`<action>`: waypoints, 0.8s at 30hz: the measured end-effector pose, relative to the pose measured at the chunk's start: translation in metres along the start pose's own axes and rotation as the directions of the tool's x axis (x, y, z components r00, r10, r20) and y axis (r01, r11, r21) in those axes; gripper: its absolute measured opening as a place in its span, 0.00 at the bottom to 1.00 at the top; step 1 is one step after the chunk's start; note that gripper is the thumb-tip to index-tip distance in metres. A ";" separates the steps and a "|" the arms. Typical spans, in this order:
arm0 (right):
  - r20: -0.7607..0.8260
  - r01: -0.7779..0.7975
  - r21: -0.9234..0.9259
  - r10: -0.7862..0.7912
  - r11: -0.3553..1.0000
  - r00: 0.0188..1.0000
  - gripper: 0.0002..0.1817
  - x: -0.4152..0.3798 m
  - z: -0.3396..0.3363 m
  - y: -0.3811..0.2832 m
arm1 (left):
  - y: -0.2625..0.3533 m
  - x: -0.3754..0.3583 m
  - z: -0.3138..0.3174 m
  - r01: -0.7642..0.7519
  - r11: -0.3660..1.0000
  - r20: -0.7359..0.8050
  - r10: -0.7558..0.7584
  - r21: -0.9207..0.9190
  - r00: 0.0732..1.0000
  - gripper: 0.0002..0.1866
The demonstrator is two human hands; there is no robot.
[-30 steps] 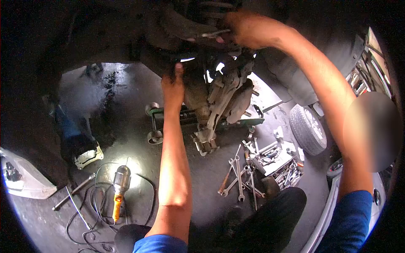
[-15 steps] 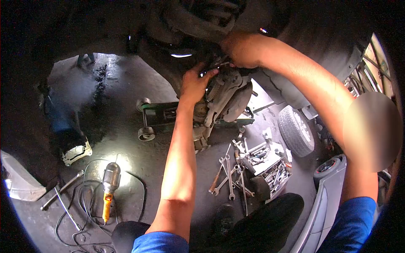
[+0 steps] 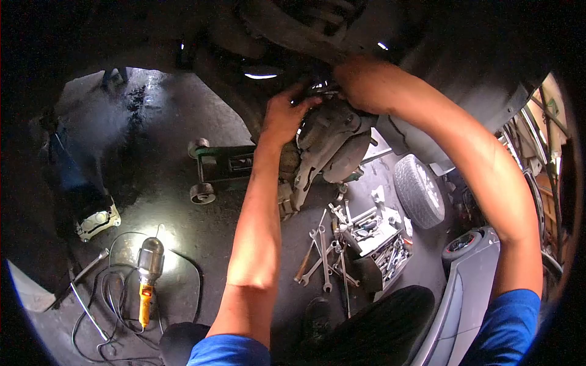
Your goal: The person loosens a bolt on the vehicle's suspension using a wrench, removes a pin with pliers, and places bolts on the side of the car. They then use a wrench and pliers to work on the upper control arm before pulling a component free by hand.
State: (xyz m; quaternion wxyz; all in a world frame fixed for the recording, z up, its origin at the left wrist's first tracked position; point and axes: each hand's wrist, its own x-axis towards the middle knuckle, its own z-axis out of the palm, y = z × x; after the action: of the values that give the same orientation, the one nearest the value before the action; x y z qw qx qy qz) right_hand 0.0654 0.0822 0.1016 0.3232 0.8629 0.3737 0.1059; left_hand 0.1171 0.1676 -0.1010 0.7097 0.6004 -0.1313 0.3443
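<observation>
Both my hands reach up into a dark wheel well, at the wheel hub assembly (image 3: pixel 329 137) with its brake and suspension parts. My left hand (image 3: pixel 284 117) is on the left of the assembly, thumb pointing right and fingers curled behind dark metal; what they grip is hidden. From the right, my right hand (image 3: pixel 366 85) bends in with its fingers closed beside a small shiny metal piece (image 3: pixel 329 94), too shadowed to name. My two hands are close together, a short gap between them. Above them is a dark curved suspension part (image 3: pixel 287 33).
A lit yellow-handled work lamp (image 3: pixel 146 287) lies on the floor with its cable. Wrenches (image 3: pixel 326 262) lie near an open toolbox (image 3: pixel 387 250). A green floor jack (image 3: pixel 210 168) stands under the car. To the right are a loose wheel (image 3: pixel 418 190) and a grey car (image 3: pixel 467 287).
The view has shifted slightly, so floor objects appear further left. My right elbow has swung outward and the right hand sits slightly lower and further right. My left hand stays at the hub assembly.
</observation>
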 end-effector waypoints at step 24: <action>-0.061 -0.006 -0.205 -0.007 0.979 0.998 0.10 -0.015 0.013 -0.020 | -0.014 0.017 0.003 -0.118 0.980 -0.099 0.135 0.162 0.986 0.19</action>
State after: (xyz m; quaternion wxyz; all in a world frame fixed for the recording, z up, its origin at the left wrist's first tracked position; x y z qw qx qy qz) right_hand 0.0490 0.0754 0.0793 0.3987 0.8214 0.3707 0.1701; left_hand 0.1396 0.1700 -0.1010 0.6437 0.6245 -0.1029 0.4302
